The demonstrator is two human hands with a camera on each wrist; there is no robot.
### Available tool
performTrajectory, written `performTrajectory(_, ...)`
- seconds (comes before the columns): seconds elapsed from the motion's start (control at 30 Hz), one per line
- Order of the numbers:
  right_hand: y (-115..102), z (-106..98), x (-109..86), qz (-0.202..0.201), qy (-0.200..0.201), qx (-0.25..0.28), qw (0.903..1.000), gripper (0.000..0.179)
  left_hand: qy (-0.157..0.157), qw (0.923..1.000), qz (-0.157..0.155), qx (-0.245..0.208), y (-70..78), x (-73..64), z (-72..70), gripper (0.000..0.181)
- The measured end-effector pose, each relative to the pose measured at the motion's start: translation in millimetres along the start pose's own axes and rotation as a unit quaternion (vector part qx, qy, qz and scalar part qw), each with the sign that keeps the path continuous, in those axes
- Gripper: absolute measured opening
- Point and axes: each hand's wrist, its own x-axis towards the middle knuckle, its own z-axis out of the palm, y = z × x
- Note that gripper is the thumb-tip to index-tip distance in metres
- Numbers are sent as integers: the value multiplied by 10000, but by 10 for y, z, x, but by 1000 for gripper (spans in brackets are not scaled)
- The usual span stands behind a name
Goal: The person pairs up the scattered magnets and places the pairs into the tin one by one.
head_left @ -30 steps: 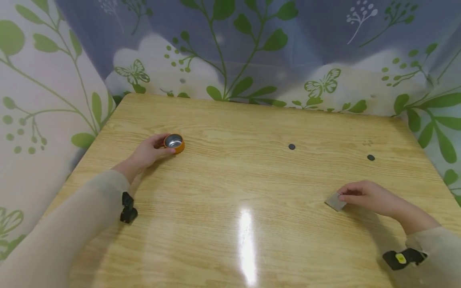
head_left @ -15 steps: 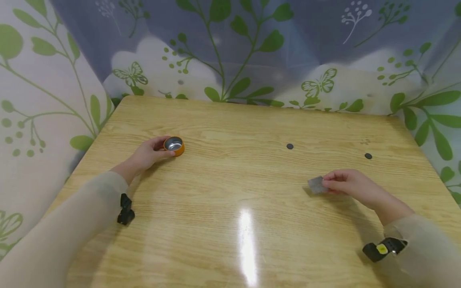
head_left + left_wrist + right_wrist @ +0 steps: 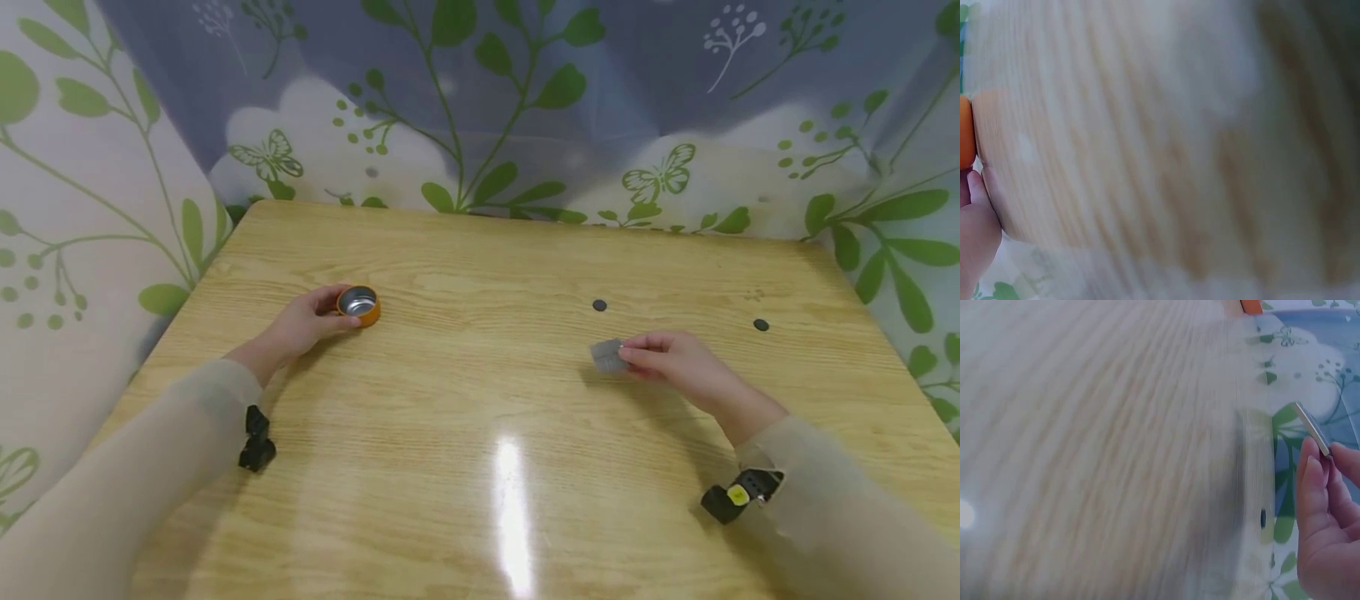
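My left hand (image 3: 300, 323) grips a small round orange bowl (image 3: 358, 306) from its left side, at the left of the table; its inside is shiny metal. Only an orange sliver of this bowl (image 3: 966, 132) shows at the left wrist view's edge. Fingers and thumb of my right hand (image 3: 686, 367) pinch a thin grey square piece (image 3: 608, 356) by its right side. The piece is held off the tabletop, its shadow below. Seen nearly edge-on in the right wrist view, the square piece (image 3: 1313, 429) looks like a flat plate; its kind is unclear.
Two flat dark discs lie on the wooden table (image 3: 450, 400): a nearer disc (image 3: 599, 305) just beyond the grey piece and another disc (image 3: 761, 325) farther right. A leaf-patterned cloth (image 3: 510, 108) stands along the back and sides.
My right hand has carried the grey square piece leftward and away from me, raising it from near the tabletop. The left hand and bowl have barely moved.
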Motion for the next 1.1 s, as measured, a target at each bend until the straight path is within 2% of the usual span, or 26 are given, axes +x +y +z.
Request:
performTrajectory(0.4, -209, 361, 239, -39, -83, 466, 9989, 44, -26, 10000, -21, 53, 0, -12, -3, 72)
performTrajectory(0.7, -328, 470, 378, -14, -305, 904, 9954, 44, -47, 10000, 45, 20, -13, -2, 1, 74)
performTrajectory(1.1, -495, 663, 608, 33, -376, 1386, 9896, 40, -42, 10000, 29, -34, -23, -14, 3, 75)
